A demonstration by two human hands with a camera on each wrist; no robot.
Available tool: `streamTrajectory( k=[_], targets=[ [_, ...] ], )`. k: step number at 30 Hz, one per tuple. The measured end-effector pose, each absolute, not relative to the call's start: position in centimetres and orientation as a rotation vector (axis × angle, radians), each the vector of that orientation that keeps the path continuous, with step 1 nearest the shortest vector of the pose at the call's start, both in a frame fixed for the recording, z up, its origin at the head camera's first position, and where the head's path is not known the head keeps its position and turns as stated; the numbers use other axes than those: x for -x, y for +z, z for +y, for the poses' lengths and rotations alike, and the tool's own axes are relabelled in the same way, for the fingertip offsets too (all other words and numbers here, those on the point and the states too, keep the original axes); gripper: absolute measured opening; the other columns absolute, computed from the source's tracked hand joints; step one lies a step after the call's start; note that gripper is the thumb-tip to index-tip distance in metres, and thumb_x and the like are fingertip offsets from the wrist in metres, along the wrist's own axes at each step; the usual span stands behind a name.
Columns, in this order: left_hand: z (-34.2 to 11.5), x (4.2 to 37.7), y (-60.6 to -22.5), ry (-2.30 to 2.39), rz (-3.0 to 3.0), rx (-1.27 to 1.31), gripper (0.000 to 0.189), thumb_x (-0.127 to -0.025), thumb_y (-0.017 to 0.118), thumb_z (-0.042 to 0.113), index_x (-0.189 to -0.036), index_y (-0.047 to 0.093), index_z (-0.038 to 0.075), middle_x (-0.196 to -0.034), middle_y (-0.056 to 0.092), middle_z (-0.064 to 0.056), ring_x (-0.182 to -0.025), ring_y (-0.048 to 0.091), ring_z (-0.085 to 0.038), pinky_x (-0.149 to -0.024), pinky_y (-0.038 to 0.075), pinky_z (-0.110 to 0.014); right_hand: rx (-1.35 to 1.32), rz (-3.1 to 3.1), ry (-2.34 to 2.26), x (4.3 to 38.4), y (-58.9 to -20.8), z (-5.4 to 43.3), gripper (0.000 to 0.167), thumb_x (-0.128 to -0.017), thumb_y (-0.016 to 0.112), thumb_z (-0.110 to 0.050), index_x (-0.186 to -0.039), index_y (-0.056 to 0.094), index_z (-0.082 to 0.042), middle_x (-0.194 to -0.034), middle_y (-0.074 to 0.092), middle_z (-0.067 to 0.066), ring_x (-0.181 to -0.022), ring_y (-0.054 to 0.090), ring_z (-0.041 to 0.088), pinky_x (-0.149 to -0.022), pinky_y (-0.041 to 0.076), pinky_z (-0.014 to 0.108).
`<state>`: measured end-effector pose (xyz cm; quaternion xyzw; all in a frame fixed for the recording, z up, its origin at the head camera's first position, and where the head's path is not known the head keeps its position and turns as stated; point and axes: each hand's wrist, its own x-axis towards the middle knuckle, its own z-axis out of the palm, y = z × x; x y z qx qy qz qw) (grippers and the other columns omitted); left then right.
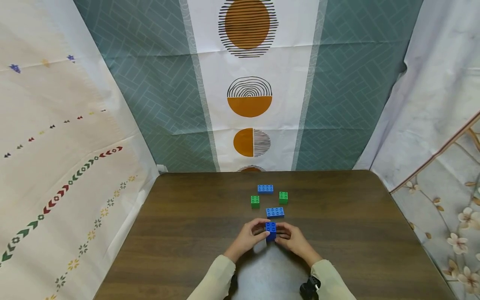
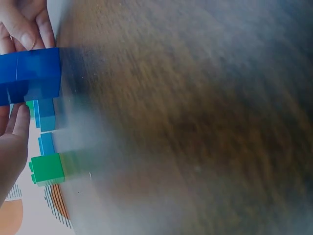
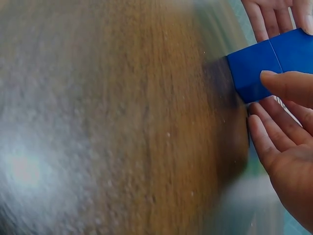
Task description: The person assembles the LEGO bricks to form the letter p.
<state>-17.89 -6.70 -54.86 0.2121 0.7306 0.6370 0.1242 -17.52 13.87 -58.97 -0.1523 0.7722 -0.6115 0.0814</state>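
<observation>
Two dark blue toy building bricks (image 1: 271, 232), one stacked on the other, stand upright between the hands near the front of the table. A thin seam between them shows across the blue side in both wrist views. From the left, my left hand (image 1: 249, 236) holds the stack with thumb and fingers. My right hand (image 1: 296, 242) grips it from the right; in the right wrist view its thumb (image 3: 286, 85) lies against the lower brick (image 3: 248, 66). Just beyond the stack lies a lighter blue brick (image 1: 275, 212).
Farther back on the brown table (image 1: 187, 233) sit another lighter blue brick (image 1: 265, 189) and two small green bricks, one left (image 1: 255, 202) and one right (image 1: 283, 197). A patterned curtain (image 1: 247, 83) hangs behind the table's far edge. A dark device (image 1: 309, 287) is at the right wrist.
</observation>
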Motion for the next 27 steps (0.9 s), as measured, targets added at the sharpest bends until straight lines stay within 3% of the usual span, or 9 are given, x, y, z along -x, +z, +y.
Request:
streamTrajectory(
  k=[5,13,27],
  targets=[
    [-6.5,18.4,-56.2,1.877,2.111,-0.583,0.037,-0.092,0.061,-0.002,-0.127,0.053,-0.008,-0.124,0.057,-0.023,-0.118,0.054,-0.038,-0.1,0.045,-0.047,0.456,2.355,-1.818,18.0,-59.8,14.7,0.04,-0.086,0.067,0.006,-0.124,0.054,0.009,-0.119,0.059,0.028,-0.109,0.059,0.041,-0.092,0.051,0.045],
    [-6.5,18.9,-58.0,1.874,2.135,-0.583,0.04,-0.092,0.065,0.004,-0.13,0.054,-0.003,-0.129,0.056,-0.019,-0.12,0.053,-0.034,-0.102,0.044,-0.044,0.342,2.546,-1.861,19.1,-58.9,15.1,0.033,-0.084,0.069,0.006,-0.117,0.064,0.002,-0.115,0.065,0.021,-0.107,0.062,0.037,-0.091,0.052,0.044],
    [-6.7,17.8,-55.3,1.848,2.155,-0.576,0.034,-0.09,0.065,0.0,-0.122,0.057,-0.005,-0.121,0.059,-0.021,-0.115,0.055,-0.038,-0.101,0.043,-0.052,0.358,2.653,-1.769,22.3,-58.2,15.0,0.04,-0.084,0.071,0.001,-0.124,0.062,0.0,-0.121,0.062,0.017,-0.114,0.058,0.039,-0.096,0.046,0.053]
  ],
)
